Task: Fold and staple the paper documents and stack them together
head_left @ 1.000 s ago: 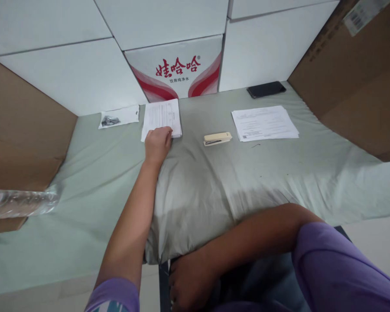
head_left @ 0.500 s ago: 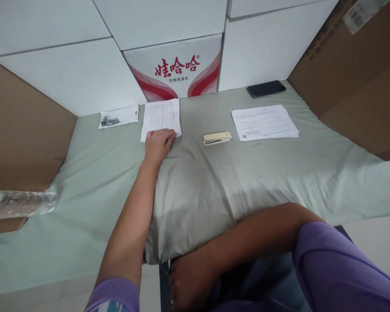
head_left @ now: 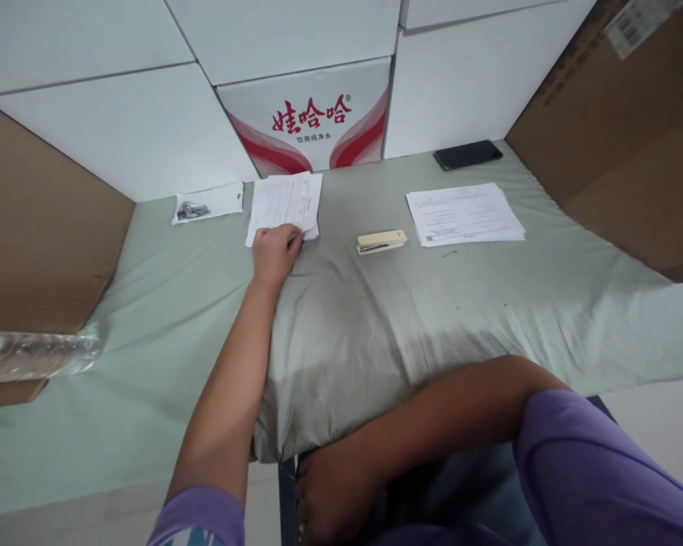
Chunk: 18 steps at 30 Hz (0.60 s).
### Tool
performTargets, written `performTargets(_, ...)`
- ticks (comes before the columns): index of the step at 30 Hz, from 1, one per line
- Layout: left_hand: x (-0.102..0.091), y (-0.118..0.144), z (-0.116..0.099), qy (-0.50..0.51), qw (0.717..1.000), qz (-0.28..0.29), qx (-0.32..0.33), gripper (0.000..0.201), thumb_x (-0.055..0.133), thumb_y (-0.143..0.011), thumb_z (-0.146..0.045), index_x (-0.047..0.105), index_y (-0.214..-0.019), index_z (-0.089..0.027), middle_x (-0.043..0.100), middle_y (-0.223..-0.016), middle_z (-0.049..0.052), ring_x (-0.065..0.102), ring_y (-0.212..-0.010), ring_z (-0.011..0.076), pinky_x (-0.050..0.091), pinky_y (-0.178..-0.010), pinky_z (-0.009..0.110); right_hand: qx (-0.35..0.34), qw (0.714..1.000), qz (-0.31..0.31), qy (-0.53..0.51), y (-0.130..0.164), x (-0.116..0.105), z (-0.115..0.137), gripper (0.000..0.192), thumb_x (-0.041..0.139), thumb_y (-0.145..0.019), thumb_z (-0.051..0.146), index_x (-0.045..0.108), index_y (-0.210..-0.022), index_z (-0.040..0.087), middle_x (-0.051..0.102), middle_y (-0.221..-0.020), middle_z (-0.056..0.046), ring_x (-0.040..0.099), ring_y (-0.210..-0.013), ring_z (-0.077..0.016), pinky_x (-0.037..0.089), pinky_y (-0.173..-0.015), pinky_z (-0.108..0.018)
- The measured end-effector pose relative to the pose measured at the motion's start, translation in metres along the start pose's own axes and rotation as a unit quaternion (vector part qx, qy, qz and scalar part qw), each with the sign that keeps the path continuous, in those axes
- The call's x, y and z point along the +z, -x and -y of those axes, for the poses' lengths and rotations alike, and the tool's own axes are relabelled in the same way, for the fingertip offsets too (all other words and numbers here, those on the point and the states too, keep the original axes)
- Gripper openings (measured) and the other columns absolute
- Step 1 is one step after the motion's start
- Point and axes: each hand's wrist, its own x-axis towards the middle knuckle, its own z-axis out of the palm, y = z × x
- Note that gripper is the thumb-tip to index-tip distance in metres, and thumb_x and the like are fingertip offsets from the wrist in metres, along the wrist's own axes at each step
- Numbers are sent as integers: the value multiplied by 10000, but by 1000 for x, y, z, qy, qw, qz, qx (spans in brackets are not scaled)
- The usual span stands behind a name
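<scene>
Pale-green cloth covers the table (head_left: 489,303). My left hand (head_left: 274,252), fingers pinched on the top sheet's near edge, meets the paper stack (head_left: 284,201), long axis running away. My right hand (head_left: 333,493) rests loosely curled, empty, below the table edge.

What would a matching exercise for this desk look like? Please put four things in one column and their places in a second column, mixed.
Things:
1. stapler
2. phone
3. water bottle
4. left hand

Places:
A. at the far edge, by the white boxes
B. on the near edge of the left paper stack
C. between the two paper stacks
D. at the left border, lying down

Pairs: 1-C, 2-A, 3-D, 4-B
</scene>
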Motion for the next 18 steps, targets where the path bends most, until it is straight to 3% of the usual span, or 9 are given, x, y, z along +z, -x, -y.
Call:
performTargets(6, 2, 1, 2, 26, 998, -42, -28, 81, 624, -921, -296, 672, -953, -238, 762, -909, 56, 670, -844, 240, 421, -918, 387, 13, 998, 48, -41, -1, -6, -1, 282, 510, -869, 216, 750, -785, 338, 778, -804, 64, 751, -755, -203, 468, -518, -342)
performTargets(10, 1, 0, 4, 71, 992, -91, -55, 168, 691, -876, -312, 698, -1029, -241, 766, -929, 45, 683, -877, 232, 452, -859, 344, 20, 995, 78, -62, -2, -10, -1, 265, 510, -882, 210, 751, -838, 311, 787, -863, 39, 747, -800, -224, 471, -561, -365)
performTargets(18, 0, 0, 12, 111, 980, -151, -67, 223, 634, -917, -391, 748, -894, -201, 769, -898, 46, 688, -857, 195, 476, -822, 310, 63, 990, 90, -87, -2, -10, 6, 136, 609, -868, 260, 742, -891, 246, 781, -890, -8, 718, -832, -246, 431, -613, -390)
